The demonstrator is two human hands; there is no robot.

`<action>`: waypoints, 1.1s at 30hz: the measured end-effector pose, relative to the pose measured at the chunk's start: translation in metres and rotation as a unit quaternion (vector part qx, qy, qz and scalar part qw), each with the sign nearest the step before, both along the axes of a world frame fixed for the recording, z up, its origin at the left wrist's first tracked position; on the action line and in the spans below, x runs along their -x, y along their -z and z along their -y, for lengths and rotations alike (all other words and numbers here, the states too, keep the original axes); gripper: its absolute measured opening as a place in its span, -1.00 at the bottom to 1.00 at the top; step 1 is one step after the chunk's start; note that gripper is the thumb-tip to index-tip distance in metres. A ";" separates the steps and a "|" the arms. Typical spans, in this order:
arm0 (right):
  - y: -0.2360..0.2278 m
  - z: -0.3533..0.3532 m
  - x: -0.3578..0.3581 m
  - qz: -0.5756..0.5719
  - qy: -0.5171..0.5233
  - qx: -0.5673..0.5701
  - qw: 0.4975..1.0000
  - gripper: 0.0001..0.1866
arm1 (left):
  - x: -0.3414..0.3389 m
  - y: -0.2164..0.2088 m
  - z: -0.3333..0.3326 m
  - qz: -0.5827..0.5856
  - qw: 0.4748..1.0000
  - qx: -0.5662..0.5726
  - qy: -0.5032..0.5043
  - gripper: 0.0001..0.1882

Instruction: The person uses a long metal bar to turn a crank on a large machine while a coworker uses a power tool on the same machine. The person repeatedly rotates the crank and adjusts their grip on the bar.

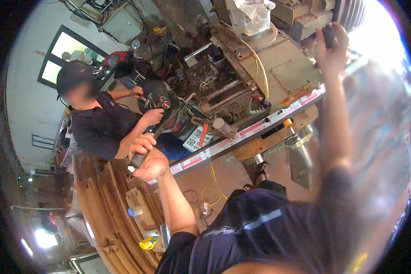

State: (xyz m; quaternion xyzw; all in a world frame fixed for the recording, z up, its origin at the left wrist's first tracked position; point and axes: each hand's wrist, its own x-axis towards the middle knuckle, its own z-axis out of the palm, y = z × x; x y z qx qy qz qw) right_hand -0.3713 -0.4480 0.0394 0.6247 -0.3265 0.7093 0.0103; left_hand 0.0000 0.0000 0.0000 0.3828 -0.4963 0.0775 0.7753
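Note:
At the centre left, my left hand [150,157] is wrapped round a dark cylindrical handle [139,160] with a pale tip. My right hand [332,50] is raised at the upper right, its fingers curled round a dark rounded knob-like piece [329,34]; whether that piece is fixed to anything cannot be made out. A long pale bar with red-and-white labels [251,131] runs slantwise between my two arms. Beyond it is a greasy machine bed [228,86] littered with metal chips, and a grey machine block [283,68] with a pale hose.
A co-worker [100,118] in a dark shirt and cap handles an orange-and-black tool [163,104] at the left. A licence plate [197,139] shows behind the bar. Wooden boards [109,201] are stacked at lower left, with a yellow tape roll [148,243]. Yellow cable [213,182] lies on the floor.

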 end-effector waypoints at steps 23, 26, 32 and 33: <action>0.023 -0.052 -0.006 -0.011 0.033 -0.402 0.915 -0.56 | -0.004 0.002 0.009 0.054 0.998 0.033 0.026 -0.40; 0.042 -0.037 0.009 -0.040 0.101 -0.402 0.909 -0.43 | -0.008 0.006 0.016 0.075 0.994 0.061 0.045 -0.63; 0.059 -0.009 0.013 -0.034 0.067 -0.341 0.937 -0.47 | -0.023 -0.015 0.002 0.157 0.983 -0.003 0.090 -0.71; 0.063 -0.007 0.016 0.026 0.009 -0.392 0.919 -0.52 | -0.024 -0.017 0.001 0.159 0.982 -0.014 0.097 -0.71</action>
